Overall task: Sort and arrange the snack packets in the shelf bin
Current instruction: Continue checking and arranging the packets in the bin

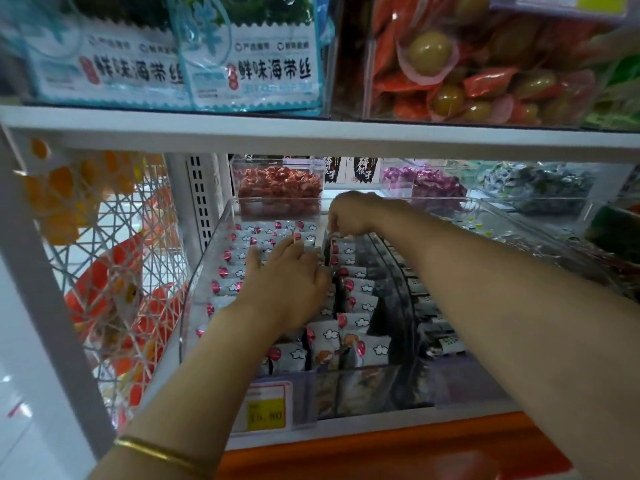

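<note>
A: Clear plastic bin (207, 258), where did it stand?
B: On the lower shelf (381, 433), with white snack packets (360, 301) in rows inside.
A: And the hands?
B: The left hand (287, 277) lay flat, fingers straight, on the left row. The right hand (349, 213), farther in, pinched one packet (337, 244) at the far end of the right row.

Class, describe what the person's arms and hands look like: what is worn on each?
Both forearms are bare: no sleeves or gloves show. The left hand has a thin gold bangle at its wrist. The right hand and its arm wear nothing visible.
</note>
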